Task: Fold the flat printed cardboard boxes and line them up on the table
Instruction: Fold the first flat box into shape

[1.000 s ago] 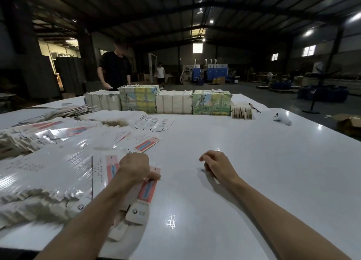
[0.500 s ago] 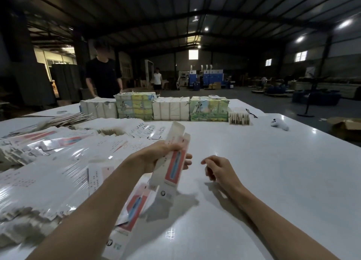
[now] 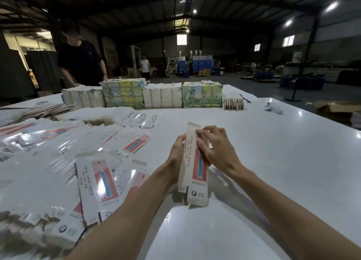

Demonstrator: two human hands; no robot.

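A long flat printed box (image 3: 195,172), white with a red and blue panel, is held upright above the white table (image 3: 273,162) in front of me. My left hand (image 3: 176,150) grips its left edge from behind. My right hand (image 3: 214,144) holds its right side, fingers curled over the upper front face. A wide spread of the same flat printed boxes (image 3: 97,181) covers the table's left half, overlapping in loose heaps.
Bundled stacks of cartons (image 3: 162,97) and colourful printed packs (image 3: 202,95) stand in a row at the table's far edge. A small white object (image 3: 273,107) lies far right. A person in black (image 3: 80,62) stands behind the far left corner. An open carton (image 3: 338,109) sits beyond the right edge.
My left hand lifted one flat box off the pile and carried it right to the table's middle. My right hand rose from the table and took hold of the box's right side.
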